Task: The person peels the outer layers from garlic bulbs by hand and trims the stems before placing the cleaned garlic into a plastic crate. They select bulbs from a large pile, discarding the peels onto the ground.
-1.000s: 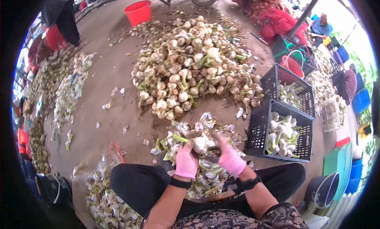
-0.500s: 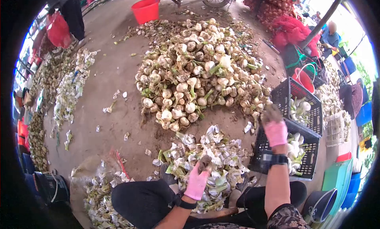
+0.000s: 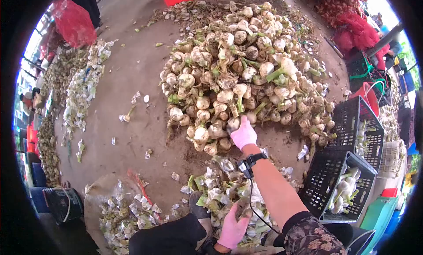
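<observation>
The right hand (image 3: 243, 135) I watch from afar reaches the near edge of the garlic pile (image 3: 246, 74), by a bulb (image 3: 232, 124); I can't tell if it grips. The left hand (image 3: 233, 229) curls above the peelings (image 3: 218, 195); I can't tell if it's empty. A black crate (image 3: 320, 180) sits close, likely for easy reach.
</observation>
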`<action>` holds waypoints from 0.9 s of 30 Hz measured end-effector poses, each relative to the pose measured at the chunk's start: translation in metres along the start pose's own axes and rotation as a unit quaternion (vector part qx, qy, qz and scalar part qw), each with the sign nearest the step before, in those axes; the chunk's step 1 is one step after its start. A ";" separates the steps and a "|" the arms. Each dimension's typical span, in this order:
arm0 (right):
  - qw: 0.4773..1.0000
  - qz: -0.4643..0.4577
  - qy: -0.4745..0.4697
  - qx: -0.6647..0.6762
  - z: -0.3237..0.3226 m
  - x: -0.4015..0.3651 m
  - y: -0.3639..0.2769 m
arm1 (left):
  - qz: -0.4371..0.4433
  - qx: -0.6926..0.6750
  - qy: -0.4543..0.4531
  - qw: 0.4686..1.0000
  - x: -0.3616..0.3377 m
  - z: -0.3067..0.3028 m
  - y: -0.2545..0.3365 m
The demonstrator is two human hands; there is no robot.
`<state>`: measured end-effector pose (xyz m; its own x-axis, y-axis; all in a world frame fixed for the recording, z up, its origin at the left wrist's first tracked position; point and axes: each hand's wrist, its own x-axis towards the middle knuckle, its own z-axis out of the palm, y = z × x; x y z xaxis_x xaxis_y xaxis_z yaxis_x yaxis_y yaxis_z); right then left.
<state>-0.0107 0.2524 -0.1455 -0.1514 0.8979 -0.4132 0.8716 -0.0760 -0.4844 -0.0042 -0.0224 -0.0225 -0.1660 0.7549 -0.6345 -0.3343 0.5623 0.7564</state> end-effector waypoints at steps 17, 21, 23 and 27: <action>0.875 -0.255 -0.046 0.409 -0.099 -0.281 0.047 | 0.093 -0.250 0.016 0.964 -0.010 0.009 0.021; 0.768 -0.106 -0.019 0.632 -0.115 -0.296 0.062 | 0.143 -0.311 -0.075 0.937 -0.023 0.017 0.034; 0.781 -0.106 -0.031 0.614 -0.125 -0.303 0.055 | 0.228 -0.159 -0.050 0.959 -0.038 0.023 0.035; 0.829 -0.088 0.048 0.550 -0.124 -0.312 0.038 | 0.443 0.181 0.092 0.873 -0.057 0.027 0.034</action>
<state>0.1278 0.0228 0.0611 -0.1470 0.9633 -0.2245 -0.1213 -0.2428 -0.9625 0.0187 -0.0372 0.0430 -0.3677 0.8996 0.2355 0.3099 -0.1202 0.9431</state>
